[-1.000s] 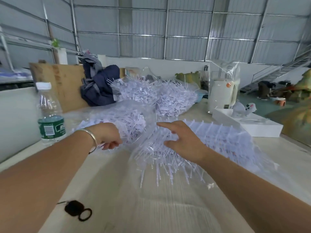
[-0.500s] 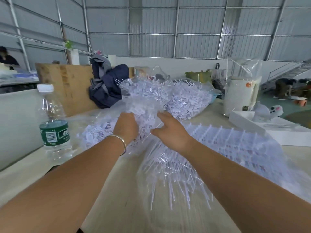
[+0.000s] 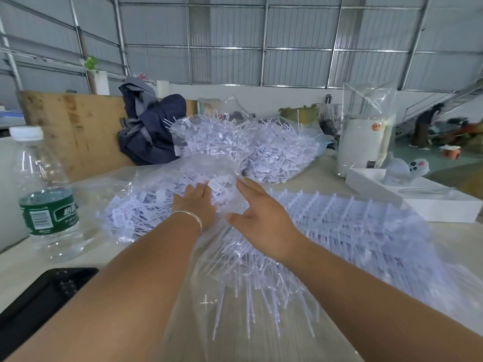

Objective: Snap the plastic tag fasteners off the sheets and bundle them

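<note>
Hands: left (image 3: 194,205) and right (image 3: 257,212) released on fasteners bag (image 3: 156,194) | bottle (image 3: 45,197) left | box (image 3: 418,202) right

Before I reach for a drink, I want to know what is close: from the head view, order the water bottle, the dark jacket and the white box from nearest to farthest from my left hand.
1. Water bottle, at the table's left edge, left of the left hand.
2. Dark jacket, heaped behind the tag bags, against the board.
3. White box, far right, past the right hand.
</note>
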Motion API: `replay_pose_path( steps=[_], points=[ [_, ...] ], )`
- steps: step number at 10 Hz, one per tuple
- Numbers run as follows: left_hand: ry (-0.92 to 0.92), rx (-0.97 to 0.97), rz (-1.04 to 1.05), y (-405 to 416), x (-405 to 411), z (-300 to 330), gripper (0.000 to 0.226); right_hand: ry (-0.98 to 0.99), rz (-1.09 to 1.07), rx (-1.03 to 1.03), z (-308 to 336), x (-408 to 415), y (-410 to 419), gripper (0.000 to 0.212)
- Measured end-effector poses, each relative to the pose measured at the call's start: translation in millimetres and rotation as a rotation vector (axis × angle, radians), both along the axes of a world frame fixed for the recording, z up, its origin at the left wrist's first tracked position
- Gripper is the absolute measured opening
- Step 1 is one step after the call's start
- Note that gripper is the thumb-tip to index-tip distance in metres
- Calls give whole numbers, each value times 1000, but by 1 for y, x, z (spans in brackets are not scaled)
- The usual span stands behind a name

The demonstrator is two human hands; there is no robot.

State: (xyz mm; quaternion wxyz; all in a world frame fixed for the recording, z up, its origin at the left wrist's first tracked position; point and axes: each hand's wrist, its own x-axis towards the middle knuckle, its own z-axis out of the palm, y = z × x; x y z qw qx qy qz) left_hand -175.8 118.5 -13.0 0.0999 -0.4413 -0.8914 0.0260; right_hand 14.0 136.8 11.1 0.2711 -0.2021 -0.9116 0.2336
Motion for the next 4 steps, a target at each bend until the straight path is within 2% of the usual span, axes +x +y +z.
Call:
replay_pose_path(
  steps=[1,2,3,4],
  points=[
    [-93,-16,23,-3,0,4,78,-111,-31,34,-9,9,3,76],
    [-162,-27,26,-9,4,21,96,-146,-86,17,-10,20,9,68],
    [-228,-47,16,-22,18,37,102,-103,-80,8,-6,36,4,52],
    [-251,-112,-10,-42,41,57,80,-70,-92,86,6,64,-3,45]
  ],
)
